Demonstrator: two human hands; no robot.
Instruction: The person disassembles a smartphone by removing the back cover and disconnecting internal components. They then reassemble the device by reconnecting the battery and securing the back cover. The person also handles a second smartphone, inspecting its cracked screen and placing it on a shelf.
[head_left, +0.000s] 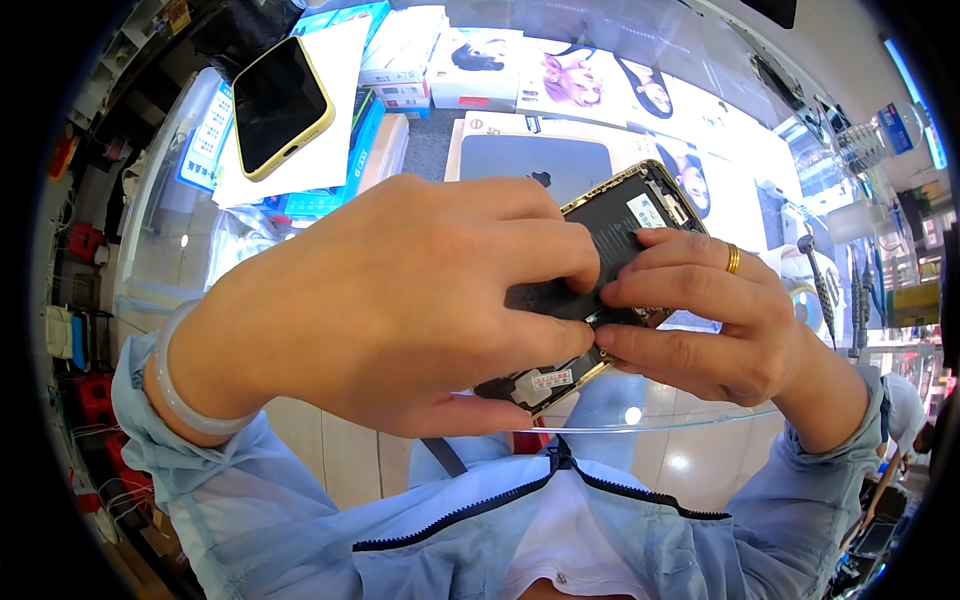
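Note:
An opened phone (610, 215) lies tilted at the glass counter's near edge, its gold frame, black battery and inner parts bare. My left hand (440, 290) reaches across its lower left part with bent fingers, the thumb along the near edge. My right hand (705, 310), with a gold ring, is closed at the phone's right side. Its fingertips press near the battery's edge and almost meet my left index fingertip. Whatever lies between the fingertips is too small to make out. Both hands cover much of the phone's middle.
Another phone in a yellow case (283, 108) rests on white paper at the far left. Several flat boxes (480, 70) show under the glass counter (640, 420). A screwdriver (820, 285) stands at the right, near a clear plastic bottle (868, 143). Another person's arm (885, 490) shows at the lower right.

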